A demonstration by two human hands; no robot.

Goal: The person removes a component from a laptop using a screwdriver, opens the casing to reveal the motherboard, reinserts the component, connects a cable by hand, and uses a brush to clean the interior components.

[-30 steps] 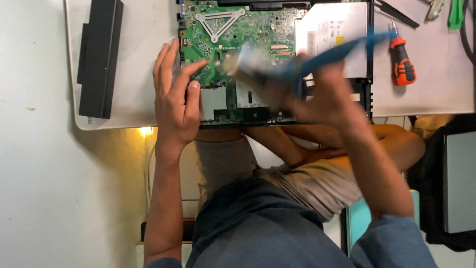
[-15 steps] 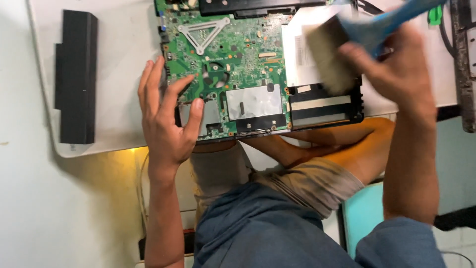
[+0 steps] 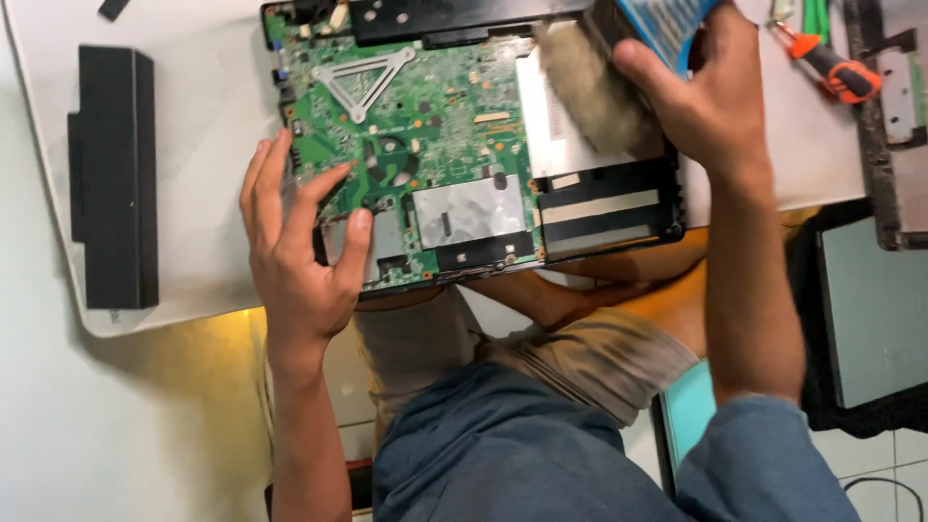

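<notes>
An opened laptop base point(image 3: 609, 208) lies on a white board, its green circuit board point(image 3: 425, 116) exposed. My left hand point(image 3: 295, 246) rests flat on the near left corner of the circuit board, fingers spread. My right hand point(image 3: 701, 92) grips a wide paint brush with a blue handle point(image 3: 667, 19). Its pale bristles point(image 3: 590, 87) press on the silver plate at the right of the circuit board.
A long black battery pack point(image 3: 114, 174) lies at the left of the white board point(image 3: 193, 145). An orange-handled screwdriver point(image 3: 831, 68) sits at the top right. A dark laptop part point(image 3: 894, 126) lies at the right edge. My knees are below the board's near edge.
The view has shifted so the laptop sits lower and larger. My right hand has swept the brush from the laptop's near edge up to its far right side. My left hand stayed put.
</notes>
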